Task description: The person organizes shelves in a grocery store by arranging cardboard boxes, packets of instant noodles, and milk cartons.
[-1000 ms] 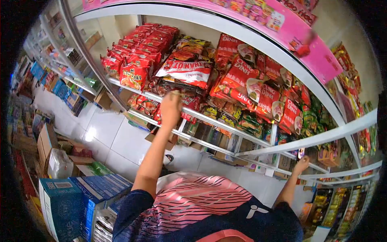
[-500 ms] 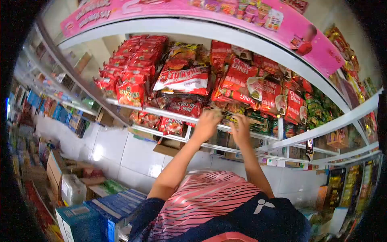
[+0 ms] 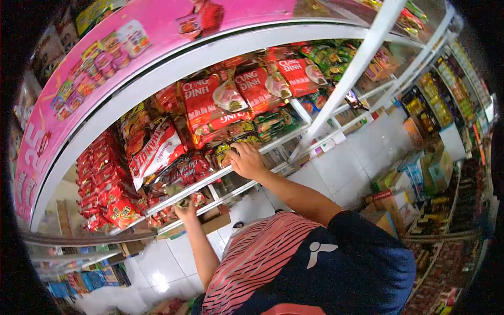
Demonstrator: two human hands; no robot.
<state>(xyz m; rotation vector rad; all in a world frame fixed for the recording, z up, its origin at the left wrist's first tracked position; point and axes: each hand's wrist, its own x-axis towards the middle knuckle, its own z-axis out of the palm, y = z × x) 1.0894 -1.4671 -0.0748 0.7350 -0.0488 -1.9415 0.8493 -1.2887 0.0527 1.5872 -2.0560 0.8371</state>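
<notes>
My left hand point(image 3: 185, 208) is low at the shelf's front, its fingers around a small dark greenish packet point(image 3: 182, 202), partly blurred. My right hand point(image 3: 247, 160) rests at the white shelf rail, fingers bent over a yellow and black packet point(image 3: 224, 149). Behind it lie red "Cung Đình" noodle packs point(image 3: 207, 102). A red and white pack point(image 3: 156, 152) leans to their left, above dark red packs point(image 3: 191, 168).
Small red packets point(image 3: 107, 181) are stacked at the shelf's left. A white post point(image 3: 349, 76) rises right of my right hand. Stocked shelves point(image 3: 438, 100) stand at the right, over a tiled floor point(image 3: 336, 170).
The view has turned, and the shelf now slants up to the right. My hands are farther apart; my left hand has moved left and lower, with a small packet in it.
</notes>
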